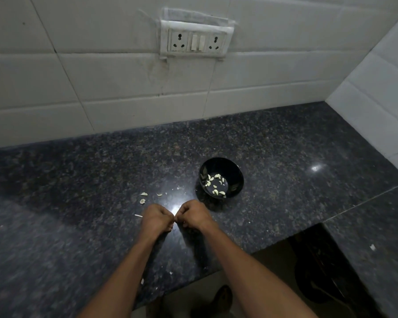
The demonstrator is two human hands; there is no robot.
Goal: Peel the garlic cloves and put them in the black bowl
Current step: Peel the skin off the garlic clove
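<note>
My left hand [157,218] and my right hand [193,214] meet knuckle to knuckle over the dark granite counter [78,180], fingers curled inward. Between their fingertips they pinch a small garlic clove [174,221], almost wholly hidden. The black bowl [232,166] stands just beyond my right hand and holds several pale peeled cloves [214,183]. Three loose garlic pieces [143,197] lie on the counter beyond my left hand.
Small bits of garlic skin [138,215] lie scattered near my hands and by the counter's front edge. A white tiled wall with a socket panel [195,39] rises behind. The counter edge steps back at the lower right, with floor below.
</note>
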